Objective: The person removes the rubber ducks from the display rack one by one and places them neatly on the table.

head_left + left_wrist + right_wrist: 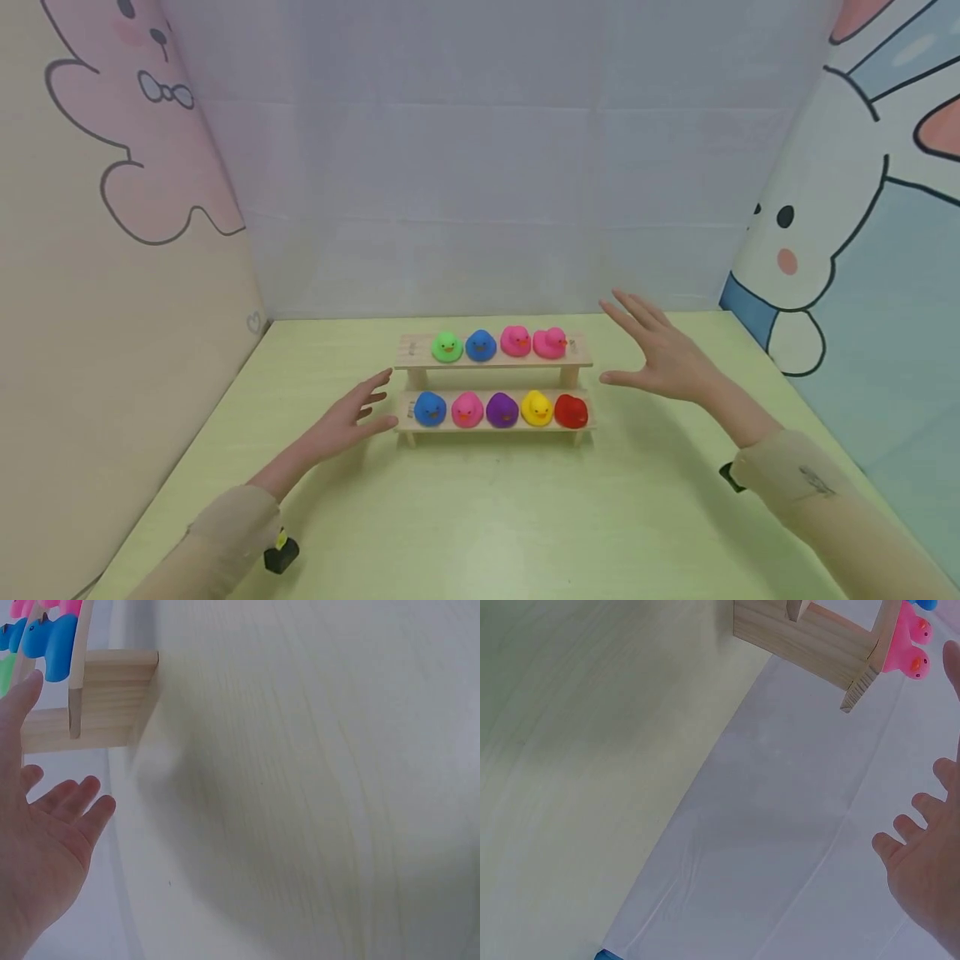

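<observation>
A two-tier wooden rack (pixel 495 429) bears rubber ducks in the middle of the head view. On its upper shelf sit a green duck (pixel 447 347), a blue duck (pixel 481 346) and two pink ducks (pixel 550 343). Along the lower shelf are a blue duck (pixel 430 409), a pink duck (pixel 467 410), a purple duck (pixel 502 411), a yellow duck (pixel 537 408) and a red duck (pixel 572 412). My left hand (pixel 351 423) hovers just left of the rack, fingers spread, holding nothing. To the right, my right hand (pixel 667 354) is raised with fingers spread, apart from the rack.
The rack stands on a pale yellow-green table (pixel 480 517). A pale curtain (pixel 495 167) hangs behind it. Side panels with a pink cartoon animal (pixel 150 192) and a white cartoon rabbit (pixel 810 200) flank the table.
</observation>
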{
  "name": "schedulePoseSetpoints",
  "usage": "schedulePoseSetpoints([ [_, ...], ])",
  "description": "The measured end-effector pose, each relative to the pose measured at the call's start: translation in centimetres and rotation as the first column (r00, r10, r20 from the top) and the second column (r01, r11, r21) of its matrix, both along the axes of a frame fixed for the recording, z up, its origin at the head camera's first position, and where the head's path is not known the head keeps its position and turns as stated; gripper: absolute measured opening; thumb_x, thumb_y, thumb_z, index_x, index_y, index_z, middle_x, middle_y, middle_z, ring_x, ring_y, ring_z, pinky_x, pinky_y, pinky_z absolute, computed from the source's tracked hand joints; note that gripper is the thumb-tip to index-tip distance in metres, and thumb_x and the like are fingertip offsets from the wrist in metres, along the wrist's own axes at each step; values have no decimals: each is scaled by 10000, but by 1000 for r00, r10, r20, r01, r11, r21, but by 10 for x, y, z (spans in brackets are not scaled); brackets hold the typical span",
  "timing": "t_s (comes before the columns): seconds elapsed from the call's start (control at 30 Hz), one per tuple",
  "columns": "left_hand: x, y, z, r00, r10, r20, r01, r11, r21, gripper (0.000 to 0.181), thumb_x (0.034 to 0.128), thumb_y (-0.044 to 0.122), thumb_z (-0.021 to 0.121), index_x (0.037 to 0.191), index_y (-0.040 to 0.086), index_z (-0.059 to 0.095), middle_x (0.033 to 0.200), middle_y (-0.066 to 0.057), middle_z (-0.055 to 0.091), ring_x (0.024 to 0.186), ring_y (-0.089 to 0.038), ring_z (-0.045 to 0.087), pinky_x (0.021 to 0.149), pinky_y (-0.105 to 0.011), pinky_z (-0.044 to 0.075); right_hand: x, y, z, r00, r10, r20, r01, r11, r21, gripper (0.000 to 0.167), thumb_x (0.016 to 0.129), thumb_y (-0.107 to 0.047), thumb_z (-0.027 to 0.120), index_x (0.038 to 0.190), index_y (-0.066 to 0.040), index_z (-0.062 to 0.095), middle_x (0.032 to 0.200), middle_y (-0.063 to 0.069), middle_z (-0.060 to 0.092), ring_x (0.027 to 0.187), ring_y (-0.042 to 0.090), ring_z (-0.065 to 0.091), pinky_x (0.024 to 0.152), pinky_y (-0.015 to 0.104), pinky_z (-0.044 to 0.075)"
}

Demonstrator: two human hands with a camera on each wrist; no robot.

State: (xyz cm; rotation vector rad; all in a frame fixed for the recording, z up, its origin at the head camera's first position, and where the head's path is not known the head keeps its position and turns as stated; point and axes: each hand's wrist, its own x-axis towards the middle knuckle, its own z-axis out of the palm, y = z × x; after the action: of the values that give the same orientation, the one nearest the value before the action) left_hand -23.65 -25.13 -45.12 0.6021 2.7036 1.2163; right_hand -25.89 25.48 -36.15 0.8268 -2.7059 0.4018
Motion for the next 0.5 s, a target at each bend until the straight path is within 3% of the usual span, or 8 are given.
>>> schedulePoseSetpoints([
  [0.27, 2, 7, -7, 998, 25, 53, -30, 994, 102, 791, 962, 306, 647, 1573, 84, 197, 1566, -244, 338, 1380, -473, 424, 1088, -570, 430, -10, -13, -2, 998, 67, 15, -66, 995, -77, 1000, 774, -419, 822, 1574, -214, 259, 1623, 117, 260, 1450, 372, 282, 1076, 670, 385],
  [0.5, 4, 14, -16, 998, 11, 69, -28, 966, 256, 725, 954, 174, 654, 1545, 50, 254, 1514, -282, 390, 1322, -495, 478, 1046, -557, 479, -16, -27, -5, 988, 142, 58, -129, 974, -186, 928, 791, -321, 828, 1553, -209, 311, 1583, 112, 318, 1426, 333, 308, 1083, 614, 412],
])
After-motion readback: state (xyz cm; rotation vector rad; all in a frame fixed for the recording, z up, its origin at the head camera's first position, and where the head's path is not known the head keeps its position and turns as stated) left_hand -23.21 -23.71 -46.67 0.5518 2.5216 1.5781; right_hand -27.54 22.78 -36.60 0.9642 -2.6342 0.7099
